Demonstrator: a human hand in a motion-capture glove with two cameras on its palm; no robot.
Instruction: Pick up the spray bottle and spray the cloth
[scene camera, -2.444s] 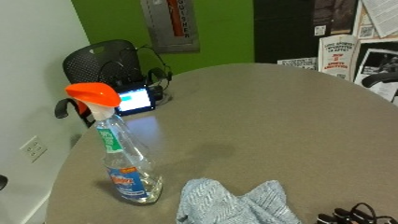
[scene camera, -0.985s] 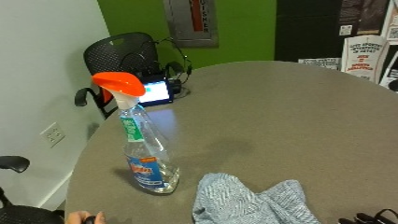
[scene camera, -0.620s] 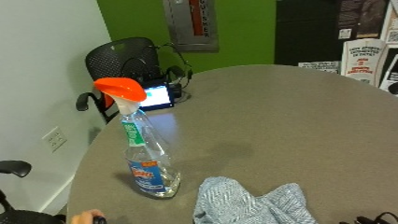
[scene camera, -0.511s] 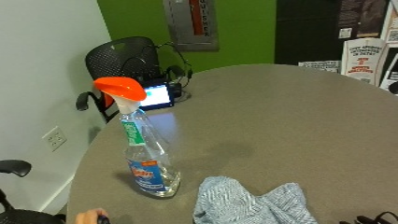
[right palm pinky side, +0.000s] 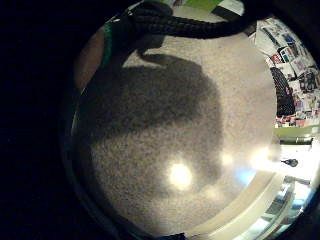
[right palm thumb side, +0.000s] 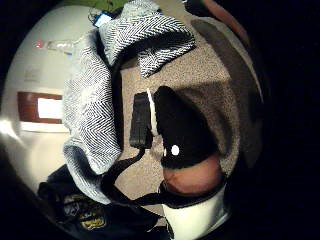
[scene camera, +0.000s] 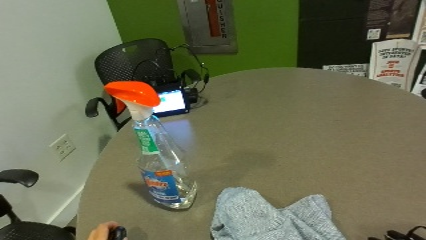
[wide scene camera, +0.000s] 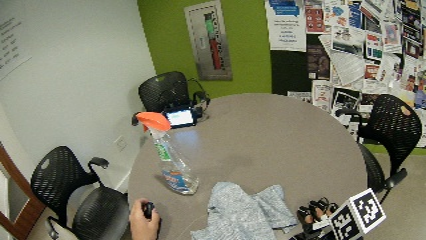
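Note:
A clear spray bottle (scene camera: 160, 165) with an orange trigger head stands upright on the left side of the round grey table (scene camera: 319, 125). A crumpled grey-blue cloth (scene camera: 266, 220) lies to its right near the front edge. In the wide outside view, my gloved right hand (wide scene camera: 316, 210) rests on the table just right of the cloth (wide scene camera: 239, 210), well away from the bottle (wide scene camera: 172, 165). It holds nothing, and its fingers are relaxed. In the thumb side palm view the cloth (right palm thumb side: 90, 100) lies beside the gloved thumb (right palm thumb side: 182, 135).
A small lit screen (scene camera: 170, 101) with cables sits at the table's far left edge, in front of a black mesh chair (scene camera: 133, 62). The bare left hand (wide scene camera: 143, 222) holds a small black object at the near edge. More chairs (wide scene camera: 393, 125) ring the table.
The outside picture has shifted as its camera moved. Bottle and cloth stay where they were. A bare hand now shows at the table's near left edge.

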